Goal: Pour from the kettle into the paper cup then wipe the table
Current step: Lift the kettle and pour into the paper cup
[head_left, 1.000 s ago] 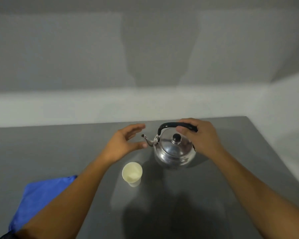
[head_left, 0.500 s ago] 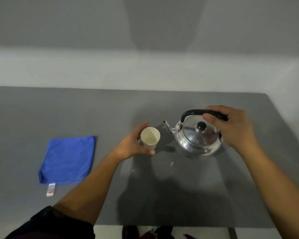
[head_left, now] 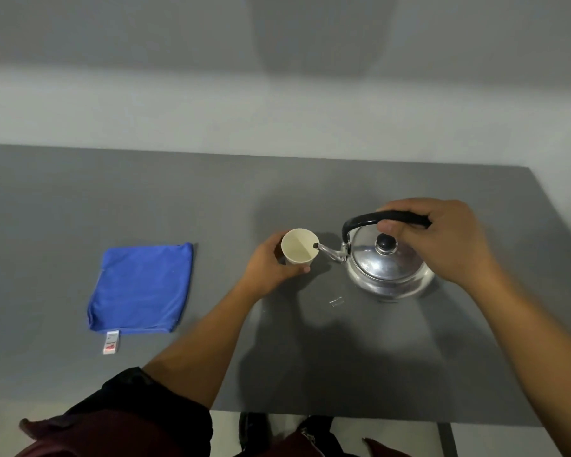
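Gripping the kettle [head_left: 388,265] handle, your right hand [head_left: 449,240] sets the spout at the paper cup [head_left: 299,247] rim; left hand [head_left: 267,267] wraps the cup, mid-table. Tip slowly, cup steadied

- A plain, bare indoor room, closer to a staged test or recording corner than a lived-in kitchen; its exact kind cannot be told.
- A flat grey table [head_left: 112,199] stands against blank, pale grey walls [head_left: 178,61] that meet in a corner at the right.
- Household props only: a shiny metal kettle [head_left: 388,268], a paper cup [head_left: 299,247] and a folded blue cloth [head_left: 142,288].
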`<action>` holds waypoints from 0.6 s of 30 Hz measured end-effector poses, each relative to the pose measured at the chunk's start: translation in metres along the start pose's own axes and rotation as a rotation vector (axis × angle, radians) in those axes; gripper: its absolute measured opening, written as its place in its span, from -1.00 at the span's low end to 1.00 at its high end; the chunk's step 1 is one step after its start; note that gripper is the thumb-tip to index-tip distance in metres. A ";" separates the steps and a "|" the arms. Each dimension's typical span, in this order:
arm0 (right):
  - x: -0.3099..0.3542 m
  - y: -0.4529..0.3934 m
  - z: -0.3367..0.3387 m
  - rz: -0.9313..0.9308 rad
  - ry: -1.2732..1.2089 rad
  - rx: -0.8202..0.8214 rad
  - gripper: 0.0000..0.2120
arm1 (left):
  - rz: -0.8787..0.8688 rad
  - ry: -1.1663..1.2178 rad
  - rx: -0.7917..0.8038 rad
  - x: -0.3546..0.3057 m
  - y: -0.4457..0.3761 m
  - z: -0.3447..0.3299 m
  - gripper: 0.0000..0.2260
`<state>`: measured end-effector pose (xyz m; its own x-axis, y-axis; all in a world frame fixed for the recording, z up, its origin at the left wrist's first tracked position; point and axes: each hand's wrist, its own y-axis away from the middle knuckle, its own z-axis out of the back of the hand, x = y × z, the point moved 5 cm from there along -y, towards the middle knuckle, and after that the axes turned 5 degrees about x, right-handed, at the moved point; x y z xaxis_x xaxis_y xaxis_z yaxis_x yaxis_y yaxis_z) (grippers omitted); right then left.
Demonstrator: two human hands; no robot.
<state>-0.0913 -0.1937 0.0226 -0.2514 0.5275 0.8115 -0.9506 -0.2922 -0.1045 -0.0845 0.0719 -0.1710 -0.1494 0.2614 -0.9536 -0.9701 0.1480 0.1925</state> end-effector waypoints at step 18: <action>0.031 -0.038 -0.014 0.044 0.369 0.146 -0.89 | -0.009 0.031 0.011 0.007 -0.002 -0.002 -0.29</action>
<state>-0.0657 -0.1550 0.0433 -0.3648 0.7554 0.5443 -0.9083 -0.4173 -0.0296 -0.0843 0.0714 -0.1786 -0.1470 0.2300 -0.9620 -0.9693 0.1605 0.1865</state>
